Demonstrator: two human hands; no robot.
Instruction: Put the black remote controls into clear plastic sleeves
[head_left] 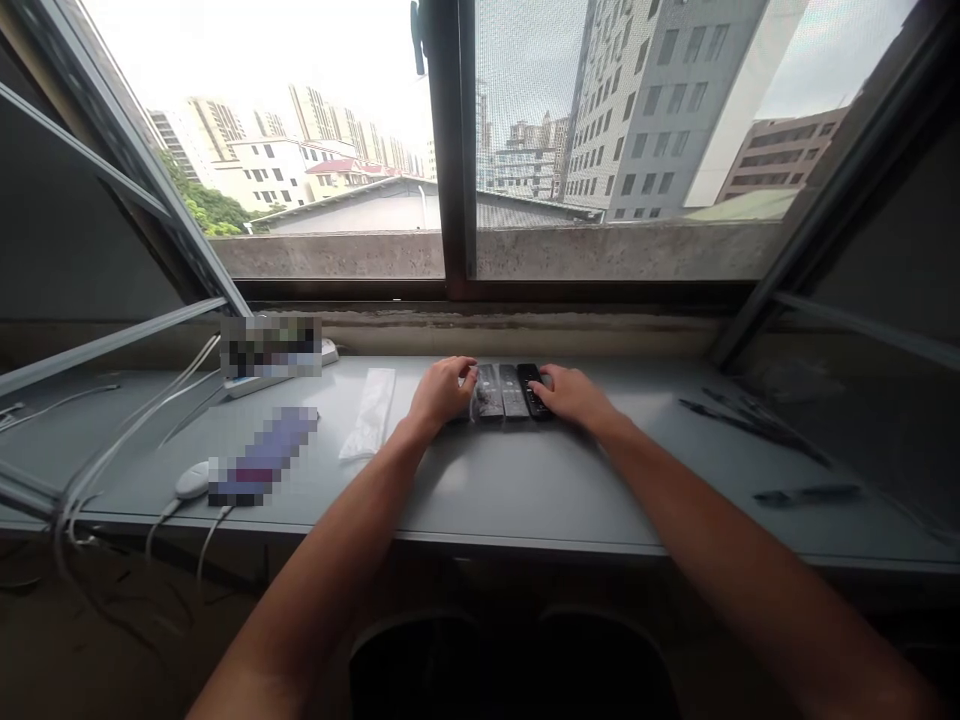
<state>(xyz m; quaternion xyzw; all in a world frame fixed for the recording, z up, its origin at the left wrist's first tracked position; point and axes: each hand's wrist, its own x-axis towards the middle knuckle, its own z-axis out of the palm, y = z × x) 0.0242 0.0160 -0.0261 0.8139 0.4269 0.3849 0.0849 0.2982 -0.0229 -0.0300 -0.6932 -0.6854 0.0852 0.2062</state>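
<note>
A row of black remote controls lies side by side on the grey desk, between my two hands. Two of them, a left wrapped remote (490,392) and a middle wrapped remote (514,392), are in clear plastic. At the right end, the black remote (529,376) shows its buttons without visible wrapping. My left hand (444,390) is curled round the row's left end, partly hiding a dark edge beneath it. With the thumb on top and fingers at the far side, my right hand (574,395) grips the black remote.
A white plastic sleeve (369,415) lies left of my left hand. Further left are a power strip (281,372), a blurred purple item (274,455), a white round charger (193,481) and loose cables (124,425). Dark pen-like items (806,494) lie right, below the window (457,150).
</note>
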